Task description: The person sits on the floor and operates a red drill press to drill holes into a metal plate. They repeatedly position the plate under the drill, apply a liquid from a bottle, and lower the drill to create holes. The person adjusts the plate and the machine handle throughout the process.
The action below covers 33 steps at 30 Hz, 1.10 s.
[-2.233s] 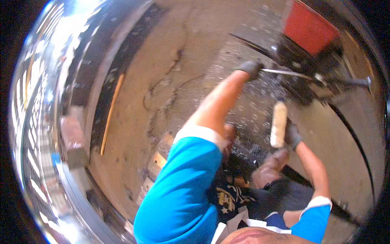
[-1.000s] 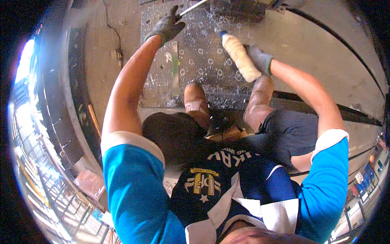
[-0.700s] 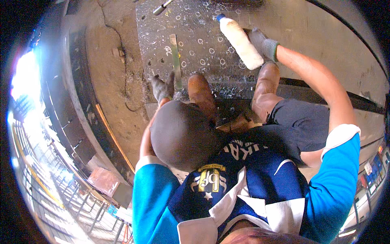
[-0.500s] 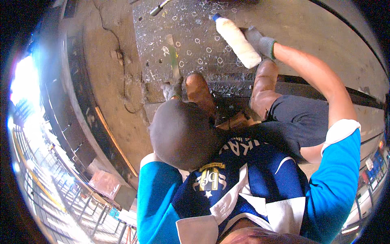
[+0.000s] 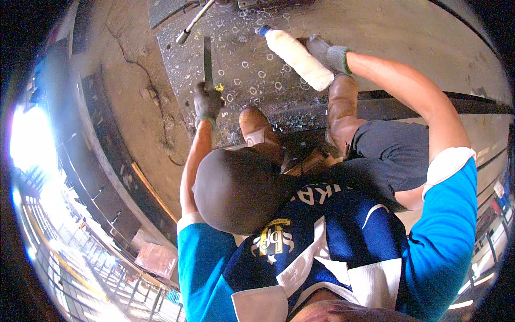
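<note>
My left hand [image 5: 206,102], in a dark glove, is closed around the near end of a flat, narrow metal strip [image 5: 207,59]. The strip points away from me over a dark steel plate [image 5: 241,51] marked with many small chalk circles. In a grey glove, my right hand [image 5: 323,52] grips the side of a clear plastic bottle [image 5: 299,60] with whitish contents and a blue cap. The bottle leans to the left, cap end away from me, its base close to my right boot [image 5: 343,99]. Its fingers are partly hidden behind the bottle.
A metal rod with a dark end [image 5: 184,36] lies at the far edge of the plate. Small shiny bits are scattered beside my left boot [image 5: 252,122]. A thin cable [image 5: 129,60] runs over the brown ground at left. A dark beam [image 5: 429,102] extends right.
My left hand has moved forward from beside my left boot, out over the plate, with the strip. My right hand still holds the bottle; the view has shifted slightly.
</note>
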{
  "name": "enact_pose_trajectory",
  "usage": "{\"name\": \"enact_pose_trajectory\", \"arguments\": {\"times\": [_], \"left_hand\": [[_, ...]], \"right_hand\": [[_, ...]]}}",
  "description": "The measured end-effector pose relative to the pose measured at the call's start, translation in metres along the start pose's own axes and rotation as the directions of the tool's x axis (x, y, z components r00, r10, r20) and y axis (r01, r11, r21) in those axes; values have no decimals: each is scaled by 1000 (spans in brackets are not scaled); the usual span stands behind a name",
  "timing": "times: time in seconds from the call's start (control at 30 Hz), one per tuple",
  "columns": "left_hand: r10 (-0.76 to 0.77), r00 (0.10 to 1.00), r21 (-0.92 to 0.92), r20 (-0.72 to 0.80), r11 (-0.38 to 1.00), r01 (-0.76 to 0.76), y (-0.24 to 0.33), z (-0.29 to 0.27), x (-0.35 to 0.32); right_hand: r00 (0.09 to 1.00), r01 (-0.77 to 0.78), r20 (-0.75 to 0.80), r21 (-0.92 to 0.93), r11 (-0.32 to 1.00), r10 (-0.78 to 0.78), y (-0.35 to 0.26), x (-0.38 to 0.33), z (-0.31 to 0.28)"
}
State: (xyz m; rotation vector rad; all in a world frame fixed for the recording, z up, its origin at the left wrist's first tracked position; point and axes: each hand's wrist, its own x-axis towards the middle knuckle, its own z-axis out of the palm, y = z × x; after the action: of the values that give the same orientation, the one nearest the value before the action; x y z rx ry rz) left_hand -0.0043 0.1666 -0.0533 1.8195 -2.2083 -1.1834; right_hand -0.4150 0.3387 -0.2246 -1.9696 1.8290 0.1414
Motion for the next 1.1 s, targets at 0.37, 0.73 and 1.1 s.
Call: {"name": "enact_pose_trajectory", "arguments": {"times": [0.37,0.73,1.1], "left_hand": [[-42,944,543,327,826,-151,8,-14,105],[-72,996,-231,56,970,83,30,-16,55],[168,934,586,316,740,-331,13,-18,35]], "right_hand": [[998,41,-68,381,924,-16,-87,-11,-111],[979,132,-194,343,930,-67,-71,-4,-90],[987,78,-162,457,886,-4,-70,13,-85]]}}
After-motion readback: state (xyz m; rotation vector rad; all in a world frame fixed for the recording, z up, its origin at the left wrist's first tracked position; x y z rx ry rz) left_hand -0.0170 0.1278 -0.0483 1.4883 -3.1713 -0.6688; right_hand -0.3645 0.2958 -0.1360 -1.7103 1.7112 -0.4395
